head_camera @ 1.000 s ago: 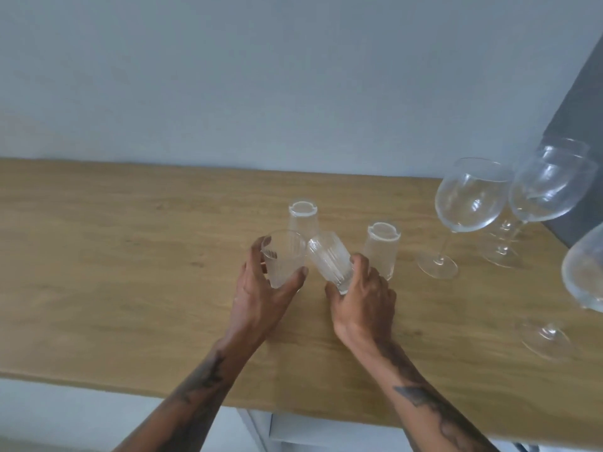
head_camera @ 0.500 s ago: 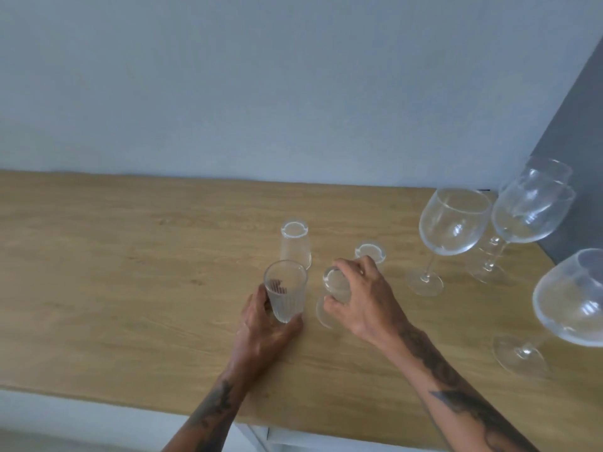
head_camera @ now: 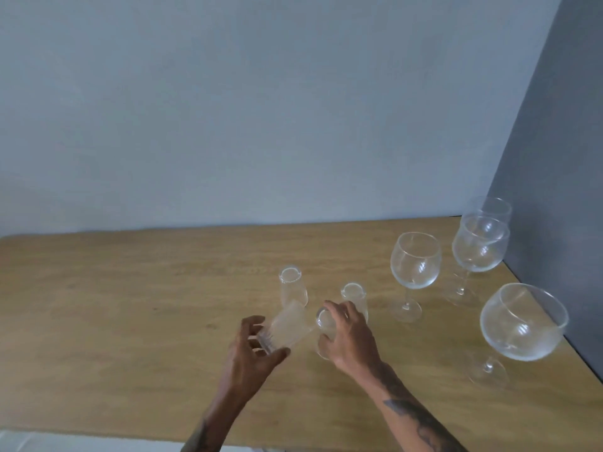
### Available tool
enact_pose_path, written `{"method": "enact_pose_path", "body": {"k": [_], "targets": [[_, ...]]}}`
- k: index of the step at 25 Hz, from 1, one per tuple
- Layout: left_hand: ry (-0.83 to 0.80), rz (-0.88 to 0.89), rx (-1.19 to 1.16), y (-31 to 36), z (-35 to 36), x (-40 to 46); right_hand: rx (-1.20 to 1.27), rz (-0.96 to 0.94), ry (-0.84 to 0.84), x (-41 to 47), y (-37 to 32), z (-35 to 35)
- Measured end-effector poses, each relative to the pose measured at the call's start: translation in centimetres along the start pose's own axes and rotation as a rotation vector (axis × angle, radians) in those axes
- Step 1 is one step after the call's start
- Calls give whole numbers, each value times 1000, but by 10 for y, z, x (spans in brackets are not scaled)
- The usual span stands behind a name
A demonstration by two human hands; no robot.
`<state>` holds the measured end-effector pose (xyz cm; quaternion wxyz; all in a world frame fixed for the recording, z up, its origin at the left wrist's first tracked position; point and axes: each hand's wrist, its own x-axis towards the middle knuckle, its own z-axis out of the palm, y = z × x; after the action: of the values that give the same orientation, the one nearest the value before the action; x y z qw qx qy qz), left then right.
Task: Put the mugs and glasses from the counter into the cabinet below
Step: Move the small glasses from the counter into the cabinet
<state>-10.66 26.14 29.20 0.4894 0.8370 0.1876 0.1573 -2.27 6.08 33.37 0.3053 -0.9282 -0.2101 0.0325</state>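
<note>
Since the earlier frame, the left hand (head_camera: 249, 352) has tipped its ribbed tumbler (head_camera: 284, 327) from upright to steeply tilted, base toward the palm, fingers clasping it above the wooden counter (head_camera: 114, 305). The right hand (head_camera: 346, 336) grips a second tumbler (head_camera: 324, 324) from above. Two inverted tumblers (head_camera: 292, 288) and four wine glasses (head_camera: 415, 261) stand behind and to the right.

My left hand (head_camera: 253, 350) reaches forward with thumb and fingers curled around a tilted, ribbed clear glass tumbler (head_camera: 284, 327). My right hand (head_camera: 347, 337), palm down, wrist bent inward, closes fingers over a second clear glass tumbler (head_camera: 326, 324). Both forearms are bare and tattooed.
</note>
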Motion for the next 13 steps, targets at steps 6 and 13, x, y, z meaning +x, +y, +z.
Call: {"method": "enact_pose_path", "body": {"k": [6,13], "targets": [[-230,235,377,47,-26,37,18,-6,29,-5,-1,2],[-435,260,490,56,-1,46,85,-8,-2,-11,-3,-7]]}}
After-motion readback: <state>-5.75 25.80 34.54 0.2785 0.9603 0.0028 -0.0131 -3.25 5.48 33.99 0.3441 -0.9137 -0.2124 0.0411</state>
